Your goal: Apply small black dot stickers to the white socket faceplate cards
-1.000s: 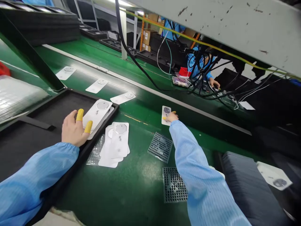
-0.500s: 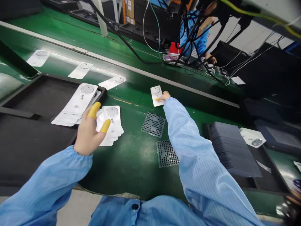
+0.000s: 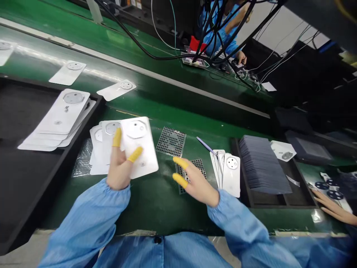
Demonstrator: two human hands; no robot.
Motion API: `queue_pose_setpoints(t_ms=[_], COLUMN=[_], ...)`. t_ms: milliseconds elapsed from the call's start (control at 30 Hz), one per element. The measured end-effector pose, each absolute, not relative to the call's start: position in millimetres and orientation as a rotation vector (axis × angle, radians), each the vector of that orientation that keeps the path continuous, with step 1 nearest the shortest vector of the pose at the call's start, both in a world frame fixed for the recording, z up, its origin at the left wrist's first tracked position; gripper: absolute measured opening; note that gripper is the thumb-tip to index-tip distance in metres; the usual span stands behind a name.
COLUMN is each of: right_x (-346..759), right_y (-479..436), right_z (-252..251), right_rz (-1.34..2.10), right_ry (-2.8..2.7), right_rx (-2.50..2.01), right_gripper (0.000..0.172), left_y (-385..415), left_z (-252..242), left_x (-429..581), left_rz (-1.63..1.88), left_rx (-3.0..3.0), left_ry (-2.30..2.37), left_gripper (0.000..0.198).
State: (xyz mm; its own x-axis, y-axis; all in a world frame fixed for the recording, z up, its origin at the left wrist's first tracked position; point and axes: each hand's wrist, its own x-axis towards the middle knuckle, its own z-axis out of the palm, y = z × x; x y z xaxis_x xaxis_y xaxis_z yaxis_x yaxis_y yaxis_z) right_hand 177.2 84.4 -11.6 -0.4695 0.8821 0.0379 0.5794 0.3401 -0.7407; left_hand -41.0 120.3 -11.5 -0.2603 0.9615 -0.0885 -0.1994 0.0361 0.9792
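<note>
My left hand [image 3: 120, 169], with yellow finger cots, grips a white phone back cover [image 3: 143, 143] with an octagonal camera area. The thumb lies across its face; some of the fingers are hidden. Behind the hand, more white phone back covers [image 3: 97, 156] lie fanned on the green bench, partly over clear bubble wrap [image 3: 83, 160]. My right hand [image 3: 195, 182], also in yellow finger cots, is open, thumb and index finger apart. It hovers above a sheet of black dots [image 3: 201, 167], partly covering it. A second dotted sheet [image 3: 171, 141] lies just beyond.
A black tray [image 3: 92, 119] at left bears a stack of white covers [image 3: 58, 115]. Single covers [image 3: 68, 72] lie along the back strip. At right are a fanned pile [image 3: 232, 175], purple tweezers [image 3: 205, 145] and a tray of dark sheets [image 3: 262, 163]. A co-worker's hand [image 3: 334, 208] rests farther right.
My right hand has come back from the rear of the bench, and the cover it touched there is gone from that spot. My left hand now holds a cover, and the view has shifted.
</note>
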Motion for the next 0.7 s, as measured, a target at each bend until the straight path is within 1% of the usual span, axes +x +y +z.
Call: queue_pose_setpoints(t_ms=[100, 200, 267, 333, 400, 433, 533, 567, 600, 700], right_x=[214.0, 225.5, 216.9, 199.6, 181.0, 173.5, 162.9, 162.7, 163.2, 163.2], right_y=[64.8, 82.9, 107.1, 131.7, 151.0, 157.9, 169.0, 170.1, 169.9, 159.2], right_z=[-36.9, -50.9, -53.2, -54.0, -56.7, -59.0, -66.5, -67.5, -67.2, -57.8], right_rz=[0.591, 0.451, 0.415, 0.411, 0.436, 0.452, 0.482, 0.482, 0.475, 0.441], right_ry=[-2.430, -2.366, -2.312, -2.323, -2.373, -2.401, -2.445, -2.442, -2.429, -2.344], right_rx=[-1.401, -1.514, -1.532, -1.500, -1.433, -1.391, -1.268, -1.234, -1.208, -1.157], right_gripper=[0.045, 0.039, 0.040, 0.049, 0.052, 0.048, 0.021, 0.016, 0.016, 0.027], left_y=[108.9, 100.2, 94.1, 87.1, 79.1, 74.9, 63.1, 60.1, 57.7, 53.8], left_z=[-15.4, -17.0, -17.5, -18.1, -18.8, -19.5, -24.8, -27.8, -31.0, -38.2], left_x=[-64.1, -75.6, -77.4, -77.6, -78.8, -80.2, -86.1, -88.0, -89.3, -86.1], left_rz=[1.575, 1.599, 1.549, 1.489, 1.447, 1.436, 1.397, 1.378, 1.357, 1.305], left_rx=[0.926, 0.920, 0.888, 0.816, 0.719, 0.671, 0.600, 0.589, 0.589, 0.622], left_ry=[1.401, 1.473, 1.512, 1.550, 1.563, 1.572, 1.594, 1.593, 1.587, 1.552], left_gripper=[0.089, 0.087, 0.076, 0.063, 0.059, 0.059, 0.056, 0.053, 0.050, 0.043])
